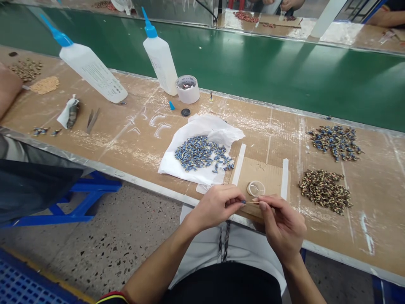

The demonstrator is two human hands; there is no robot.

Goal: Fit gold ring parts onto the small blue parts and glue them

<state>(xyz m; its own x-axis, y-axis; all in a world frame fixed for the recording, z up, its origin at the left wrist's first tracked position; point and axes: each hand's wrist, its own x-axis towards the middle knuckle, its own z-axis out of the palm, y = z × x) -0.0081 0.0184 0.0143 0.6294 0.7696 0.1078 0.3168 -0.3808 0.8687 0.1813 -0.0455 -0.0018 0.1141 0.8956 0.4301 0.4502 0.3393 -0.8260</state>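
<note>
My left hand (218, 204) pinches a small blue piece (243, 202) between thumb and fingertips. In my right hand (284, 221) is a thin wooden stick (252, 202), its tip at the blue piece. Just beyond my fingers sits a small clear round cup (256, 194) on a cardboard sheet (262, 172). A heap of small blue and yellow pieces (196, 153) lies on crumpled white paper (171, 162), left of the cardboard. To the right are a pile of blue-and-gold pieces (337, 142) and a pile of dark brown-and-gold pieces (325, 192).
Two white bottles with blue nozzles, one leaning (93, 71) and one upright (161, 63), stand near a tape roll (187, 89). Tweezers (93, 121) lie at left, near another person's arm (9, 88). A green belt (253, 63) runs behind; people sit across it.
</note>
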